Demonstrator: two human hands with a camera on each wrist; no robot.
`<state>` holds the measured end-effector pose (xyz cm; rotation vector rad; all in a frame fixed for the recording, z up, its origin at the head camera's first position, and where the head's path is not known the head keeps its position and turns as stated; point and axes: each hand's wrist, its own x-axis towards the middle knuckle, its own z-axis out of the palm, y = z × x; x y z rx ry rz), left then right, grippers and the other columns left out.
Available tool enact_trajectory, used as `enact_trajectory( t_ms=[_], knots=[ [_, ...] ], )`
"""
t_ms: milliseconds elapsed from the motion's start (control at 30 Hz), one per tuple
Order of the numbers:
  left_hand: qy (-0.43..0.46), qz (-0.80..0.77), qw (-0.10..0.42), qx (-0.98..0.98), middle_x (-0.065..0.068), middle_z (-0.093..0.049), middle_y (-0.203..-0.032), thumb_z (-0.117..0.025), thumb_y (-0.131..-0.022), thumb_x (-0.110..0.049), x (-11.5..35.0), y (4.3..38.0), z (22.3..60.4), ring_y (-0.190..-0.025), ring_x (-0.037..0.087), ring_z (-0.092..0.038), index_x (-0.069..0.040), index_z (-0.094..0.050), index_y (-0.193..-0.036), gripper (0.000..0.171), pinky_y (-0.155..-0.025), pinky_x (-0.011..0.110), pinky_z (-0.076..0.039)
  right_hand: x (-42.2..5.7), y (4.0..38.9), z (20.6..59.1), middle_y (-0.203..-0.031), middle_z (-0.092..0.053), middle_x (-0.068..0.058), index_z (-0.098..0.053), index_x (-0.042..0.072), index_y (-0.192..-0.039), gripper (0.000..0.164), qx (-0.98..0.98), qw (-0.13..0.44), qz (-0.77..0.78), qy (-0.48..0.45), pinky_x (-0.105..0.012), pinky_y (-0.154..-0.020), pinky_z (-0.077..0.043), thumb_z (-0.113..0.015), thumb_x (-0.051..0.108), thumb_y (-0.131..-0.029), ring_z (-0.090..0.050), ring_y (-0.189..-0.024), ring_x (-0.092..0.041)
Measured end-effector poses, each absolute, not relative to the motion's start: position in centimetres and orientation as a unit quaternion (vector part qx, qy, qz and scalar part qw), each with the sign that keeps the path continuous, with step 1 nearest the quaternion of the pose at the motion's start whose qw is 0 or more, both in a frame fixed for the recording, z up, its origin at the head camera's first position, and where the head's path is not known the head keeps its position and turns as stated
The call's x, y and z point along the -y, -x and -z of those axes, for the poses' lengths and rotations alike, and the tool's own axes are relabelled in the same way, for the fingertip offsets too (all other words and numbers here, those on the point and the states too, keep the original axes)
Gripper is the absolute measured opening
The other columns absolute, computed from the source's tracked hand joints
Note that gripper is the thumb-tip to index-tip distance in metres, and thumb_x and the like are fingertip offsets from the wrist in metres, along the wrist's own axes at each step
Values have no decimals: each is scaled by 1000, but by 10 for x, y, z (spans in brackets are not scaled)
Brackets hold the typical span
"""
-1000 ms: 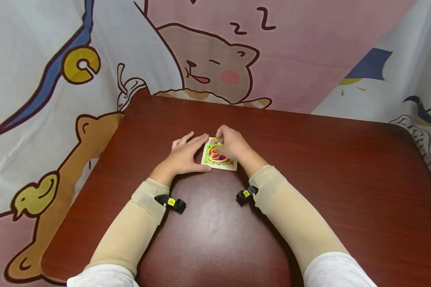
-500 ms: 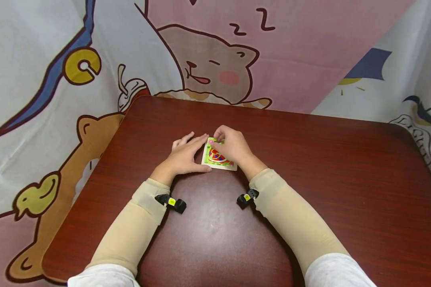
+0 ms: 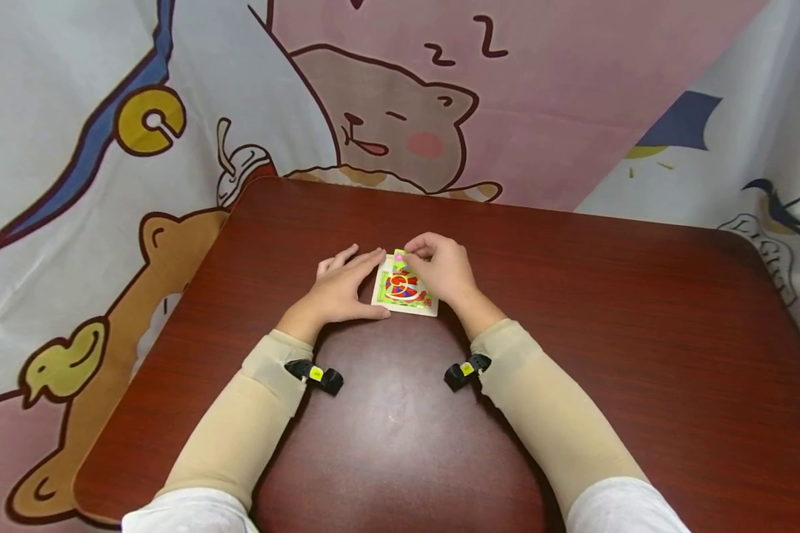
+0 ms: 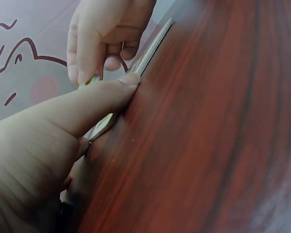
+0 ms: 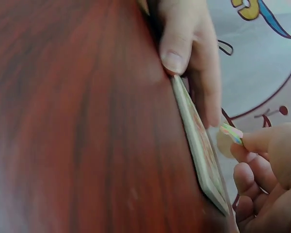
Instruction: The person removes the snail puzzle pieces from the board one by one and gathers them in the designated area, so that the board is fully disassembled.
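Observation:
A small square jigsaw puzzle (image 3: 407, 309) with a pale frame and a colourful snail picture lies on the table. My left hand (image 3: 338, 292) rests at its left side with fingers straight, thumb at the near left corner and fingertips at the far left corner. My right hand (image 3: 445, 268) pinches a small green puzzle piece (image 3: 398, 256) with a pink flower, over the far edge of the puzzle. In the right wrist view the piece (image 5: 233, 133) is between thumb and finger, above the frame. A pale bare patch shows in the puzzle's far left corner.
The puzzle lies on a dark red-brown wooden table (image 3: 607, 333). A cloth (image 3: 547, 104) printed with cartoon animals hangs behind and to the left of the table. Each wrist carries a black strapped camera (image 3: 323, 377).
My right hand has lifted the flower piece from the puzzle's far left corner and shifted slightly right, baring a pale patch there. My left hand has stayed in place.

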<state>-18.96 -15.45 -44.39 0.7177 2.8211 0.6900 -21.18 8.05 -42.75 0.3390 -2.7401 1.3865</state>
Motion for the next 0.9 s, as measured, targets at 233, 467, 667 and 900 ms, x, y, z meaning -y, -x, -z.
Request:
enact_trajectory(
  t_ms=[233,467,667,900],
  knots=[
    [-242,-233,77,-939,1,-31,-174,-83,-83,-63,156,190,445,-162,36,-13,-18,-31,-171,111,-116,60,-19,-105,211,434,-94,-79,-4,-81,10,-105,11,878,39,-469,-94,-32,-72,-54,-79,17,-97,-72,-86,-19],
    [-247,-232,74,-938,0,-30,-174,-84,-82,-62,154,190,444,-161,37,-14,-17,-31,-170,112,-115,59,-19,-133,211,439,-97,-81,-6,-81,9,-108,15,878,63,-468,-73,-34,-77,-52,-78,19,-98,-71,-88,-20],
    [-250,-232,70,-938,0,-29,-174,-83,-82,-63,153,190,444,-162,37,-13,-17,-31,-170,112,-115,60,-19,-157,211,440,-95,-80,-9,-81,6,-109,15,870,86,-482,-62,-28,-76,-51,-77,15,-98,-70,-84,-19],
    [-248,-232,71,-938,1,-30,-174,-84,-82,-62,154,189,444,-161,38,-13,-17,-31,-170,112,-115,60,-19,-179,210,440,-95,-80,-8,-82,7,-109,16,876,84,-472,-51,-24,-74,-50,-77,17,-98,-70,-84,-16]
  ],
)
